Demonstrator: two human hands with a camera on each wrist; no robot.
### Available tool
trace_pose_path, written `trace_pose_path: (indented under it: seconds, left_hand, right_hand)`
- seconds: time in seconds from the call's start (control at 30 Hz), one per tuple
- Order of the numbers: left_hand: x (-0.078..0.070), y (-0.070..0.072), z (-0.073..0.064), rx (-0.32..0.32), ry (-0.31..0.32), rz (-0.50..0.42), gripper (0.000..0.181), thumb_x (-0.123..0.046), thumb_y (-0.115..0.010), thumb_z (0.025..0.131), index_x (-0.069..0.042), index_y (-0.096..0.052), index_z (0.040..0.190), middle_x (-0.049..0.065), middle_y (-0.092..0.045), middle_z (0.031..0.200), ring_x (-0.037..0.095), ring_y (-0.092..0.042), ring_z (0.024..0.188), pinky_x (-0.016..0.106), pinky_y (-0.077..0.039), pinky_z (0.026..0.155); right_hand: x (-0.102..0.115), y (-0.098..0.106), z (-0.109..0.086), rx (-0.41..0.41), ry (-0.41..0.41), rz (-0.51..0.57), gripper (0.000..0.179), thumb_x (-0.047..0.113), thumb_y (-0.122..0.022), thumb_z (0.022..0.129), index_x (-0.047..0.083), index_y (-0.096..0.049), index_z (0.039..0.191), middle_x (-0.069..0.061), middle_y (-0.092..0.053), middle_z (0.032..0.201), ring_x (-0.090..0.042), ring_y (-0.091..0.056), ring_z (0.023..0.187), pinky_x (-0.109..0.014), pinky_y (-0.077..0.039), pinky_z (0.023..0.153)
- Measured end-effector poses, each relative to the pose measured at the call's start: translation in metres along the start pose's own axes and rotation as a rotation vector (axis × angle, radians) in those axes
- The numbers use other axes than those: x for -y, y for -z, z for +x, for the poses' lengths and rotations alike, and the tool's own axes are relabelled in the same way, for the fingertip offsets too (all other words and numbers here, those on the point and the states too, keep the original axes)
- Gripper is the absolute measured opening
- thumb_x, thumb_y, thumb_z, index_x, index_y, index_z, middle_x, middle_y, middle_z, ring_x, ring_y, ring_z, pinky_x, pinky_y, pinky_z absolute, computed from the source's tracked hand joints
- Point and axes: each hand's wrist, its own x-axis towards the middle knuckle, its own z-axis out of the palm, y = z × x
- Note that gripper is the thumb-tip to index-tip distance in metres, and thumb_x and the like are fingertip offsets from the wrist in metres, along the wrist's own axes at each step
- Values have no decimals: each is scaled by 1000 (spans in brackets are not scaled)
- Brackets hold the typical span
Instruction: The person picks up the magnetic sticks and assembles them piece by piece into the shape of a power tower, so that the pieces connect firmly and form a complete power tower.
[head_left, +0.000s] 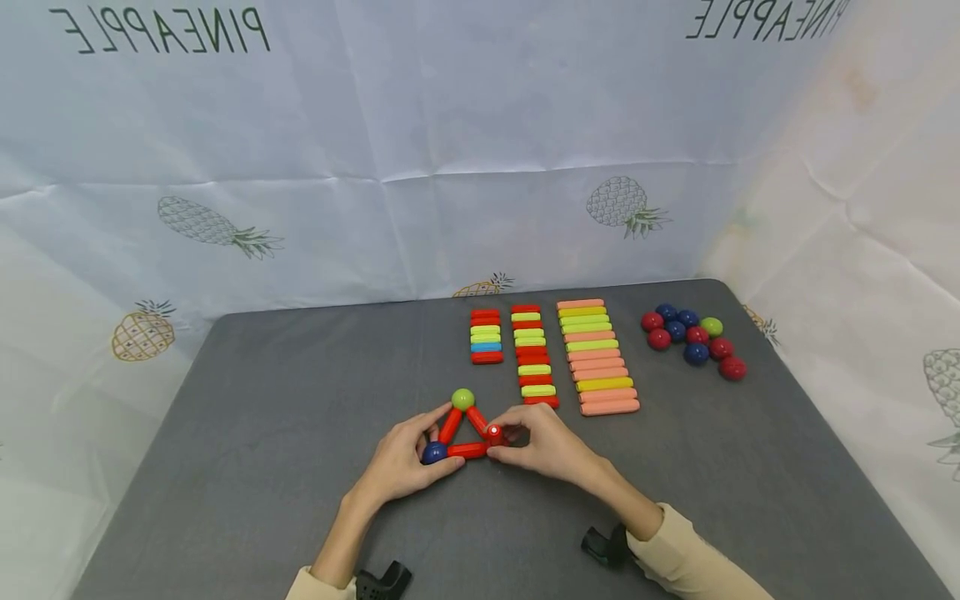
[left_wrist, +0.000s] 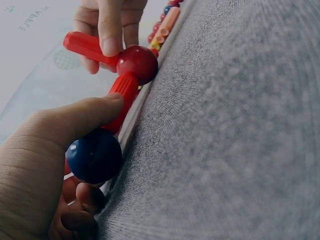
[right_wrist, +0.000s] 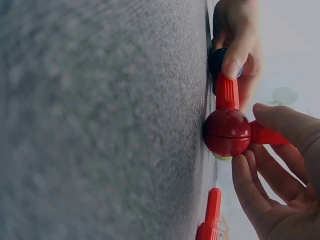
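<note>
A flat triangle of red rods (head_left: 468, 451) lies on the grey table, with a green ball (head_left: 463, 399) at its far corner, a blue ball (head_left: 434, 452) at the left and a dark red ball (right_wrist: 226, 132) at the right. From the red ball a further red rod (left_wrist: 86, 45) stands up. My left hand (head_left: 405, 457) holds the blue-ball corner; its thumb lies on the near rod and its fingers curl behind the ball. Between thumb and fingers, my right hand (head_left: 546, 442) grips the upright rod at its base, by the red ball.
Beyond the triangle lie a short column of small rods (head_left: 486, 337), a longer column of red and yellow-green rods (head_left: 532, 350), and a column of longer orange and yellow rods (head_left: 600, 358). Several loose balls (head_left: 697, 354) cluster at right. A white pineapple-print curtain (head_left: 420, 125) borders the table.
</note>
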Motion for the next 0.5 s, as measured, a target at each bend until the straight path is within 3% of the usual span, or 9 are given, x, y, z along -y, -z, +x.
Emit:
trace_pose_path:
  seconds: [0.17, 0.23, 0.37, 0.5]
  left_hand:
    - [0, -2, 0, 2, -12, 3, 75, -42, -86, 79, -20, -58, 145, -11, -51, 82, 0, -41, 57, 18, -31, 51]
    - [0, -3, 0, 7, -23, 2, 74, -42, -86, 80, -20, -58, 145, -11, -51, 82, 0, -41, 57, 17, -32, 51]
    - [2, -3, -1, -8, -37, -10, 74, -40, -86, 80, -18, -58, 144, -11, -51, 81, 0, -40, 55, 17, -31, 50]
    - [4, -6, 0, -17, -42, -4, 73, -40, -86, 79, -19, -59, 144, -11, -51, 81, 0, -40, 55, 17, -31, 50]
  right_hand:
    - [0, 21, 1, 79, -5, -30, 43, 19, -83, 86, 4, -72, 124, -7, -75, 112, -17, -71, 97, -32, -61, 89]
    - [4, 36, 7, 73, -4, -53, 46, 16, -83, 86, 4, -70, 128, -10, -74, 118, -24, -70, 103, -38, -60, 93]
    - [6, 51, 39, -42, 22, -152, 40, 11, -81, 87, 1, -71, 125, -17, -73, 119, -34, -69, 103, -46, -59, 92]
    - [-8, 42, 82, -84, -24, -330, 35, 11, -78, 90, 0, -73, 122, -17, -73, 116, -32, -69, 102, -41, -59, 87]
